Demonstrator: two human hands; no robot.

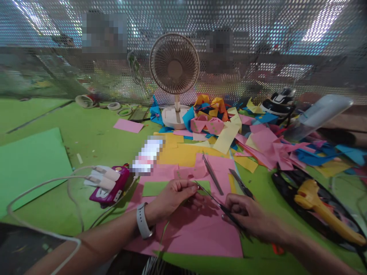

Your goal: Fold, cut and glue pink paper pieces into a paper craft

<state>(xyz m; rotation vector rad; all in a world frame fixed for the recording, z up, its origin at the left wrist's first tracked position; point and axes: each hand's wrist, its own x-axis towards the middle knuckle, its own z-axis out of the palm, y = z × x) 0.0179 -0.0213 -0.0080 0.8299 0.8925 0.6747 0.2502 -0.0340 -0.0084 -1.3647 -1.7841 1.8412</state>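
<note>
One slim, dark tweezer-like tool [231, 217] is gripped in the right hand [243, 214] above a pink sheet [206, 233], its long axis slanting across the view, its thin tip pointing left and away from the person. That tip meets the left hand [179, 194], whose thumb nears the curled forefinger; whether they pinch anything I cannot tell. Grey tweezers [212, 175] lie just beyond.
</note>
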